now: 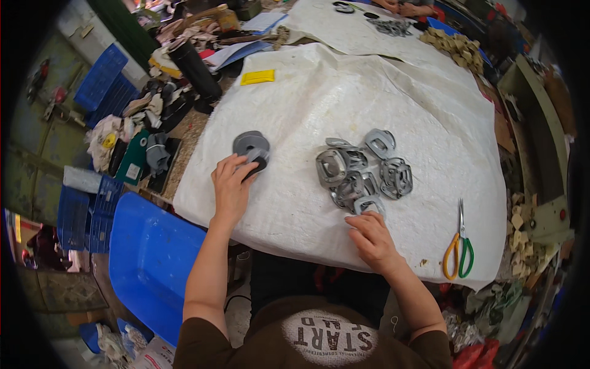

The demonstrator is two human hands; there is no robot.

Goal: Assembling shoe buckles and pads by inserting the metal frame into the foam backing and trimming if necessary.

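On the white-covered table, my left hand [231, 184] reaches to a grey round disc [247, 141] at the left. Its fingers close on a dark round piece [258, 167] lying at the disc's near edge; the fingertips partly hide it. To the right lies a loose pile of grey metal frame-shaped parts [350, 166], rounded and with openings in the middle. My right hand [371, 240] is at the pile's near edge, with slightly bent, parted fingers. Its fingertips are beside or touching the nearest frame-shaped part [370, 205]; contact is hard to make out.
Scissors [459, 243] with one orange and one green handle lie at the right. A yellow packet [257, 77] rests at the far left. A blue tub [147, 258] stands beside the table. Wooden blocks [453, 49] and another person's hands [409, 8] are at the far end.
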